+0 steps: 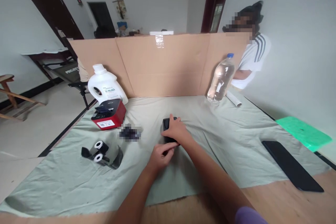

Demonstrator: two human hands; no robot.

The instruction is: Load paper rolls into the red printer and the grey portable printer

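A small black box-shaped device [166,124] lies on the green cloth in front of me, its exact kind unclear. My right hand [177,130] is closed over its right side and top, covering much of it. At the near end, my left hand [160,154] pinches with thumb and forefinger against the device's lower edge; what exactly the fingertips grip is hidden. To the left are a blurred dark item [130,133] and paper rolls [99,152] with white ends in black wrapping.
Behind stands a cardboard screen [162,66]. A red-and-black box-shaped machine [111,112] and white jug [107,85] are at left. A water bottle [222,80] and white tube [233,98] stand right, with a black flat panel [291,164] and green sheet [304,133]. A person [253,56] sits beyond.
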